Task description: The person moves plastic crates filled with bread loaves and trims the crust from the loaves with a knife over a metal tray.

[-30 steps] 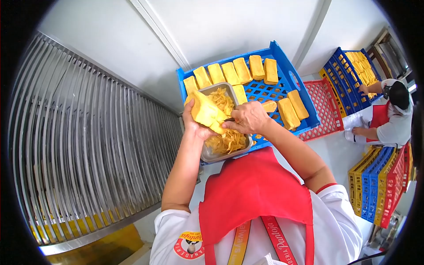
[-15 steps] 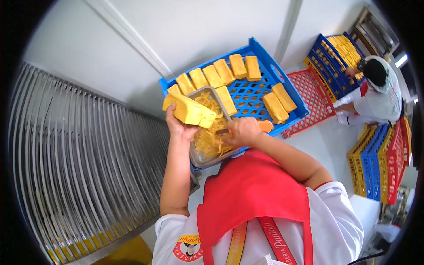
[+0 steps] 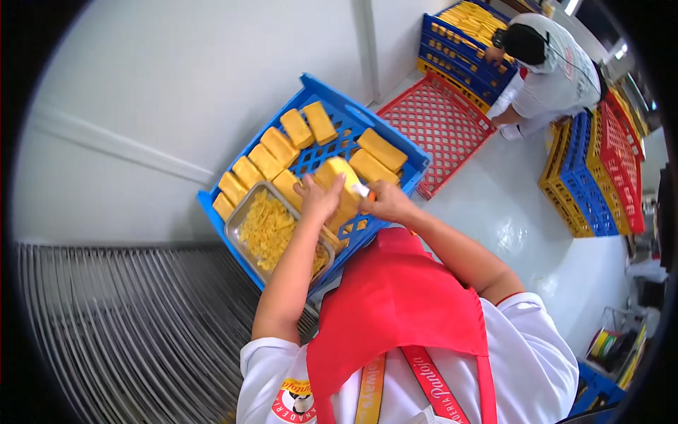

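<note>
Yellow block [image 3: 343, 169], round-cornered, left hand [image 3: 320, 198] spread against it, right hand [image 3: 388, 201] gripping what seems a knife [image 3: 371, 196]

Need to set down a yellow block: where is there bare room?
Bare lattice in the blue crate lies between the long row of blocks and the separate pair. It's crowded around the metal pan, left hand and right hand.

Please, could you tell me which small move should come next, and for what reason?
Probably, draw the knife in the right hand slightly back: its blade points toward the yellow block, close to the fingers of the left hand.
</note>
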A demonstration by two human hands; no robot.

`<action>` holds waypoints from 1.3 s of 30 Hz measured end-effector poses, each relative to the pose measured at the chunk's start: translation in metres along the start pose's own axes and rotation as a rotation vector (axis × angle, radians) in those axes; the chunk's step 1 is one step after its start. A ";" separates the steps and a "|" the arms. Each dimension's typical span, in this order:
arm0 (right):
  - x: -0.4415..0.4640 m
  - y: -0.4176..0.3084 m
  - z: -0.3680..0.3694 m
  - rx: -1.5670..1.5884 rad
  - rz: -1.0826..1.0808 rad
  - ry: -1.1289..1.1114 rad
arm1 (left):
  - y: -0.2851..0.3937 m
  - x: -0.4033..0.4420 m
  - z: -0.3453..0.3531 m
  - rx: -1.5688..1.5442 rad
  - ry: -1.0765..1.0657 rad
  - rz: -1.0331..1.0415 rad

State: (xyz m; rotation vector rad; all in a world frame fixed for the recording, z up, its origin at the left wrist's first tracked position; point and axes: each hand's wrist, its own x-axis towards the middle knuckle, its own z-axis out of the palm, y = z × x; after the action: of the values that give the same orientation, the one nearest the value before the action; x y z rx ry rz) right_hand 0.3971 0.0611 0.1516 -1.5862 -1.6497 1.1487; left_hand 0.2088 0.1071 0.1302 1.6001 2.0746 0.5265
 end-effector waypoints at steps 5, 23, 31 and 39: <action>0.004 0.046 0.026 -0.166 0.044 -0.165 | -0.001 0.013 -0.009 0.343 -0.637 -0.007; -0.070 0.084 -0.130 0.844 0.532 -0.120 | 0.113 0.049 0.065 0.807 -0.586 1.146; -0.079 0.075 -0.124 0.706 0.568 -0.110 | 0.085 0.051 0.083 0.712 -0.354 1.245; -0.043 0.025 -0.108 0.632 0.321 0.030 | 0.049 0.003 -0.043 -0.317 -0.008 0.941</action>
State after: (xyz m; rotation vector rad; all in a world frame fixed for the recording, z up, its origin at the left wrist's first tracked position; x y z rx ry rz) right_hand 0.5084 0.0377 0.1871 -1.4489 -0.8843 1.5995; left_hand 0.2226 0.1212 0.1926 2.2761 1.0322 1.0731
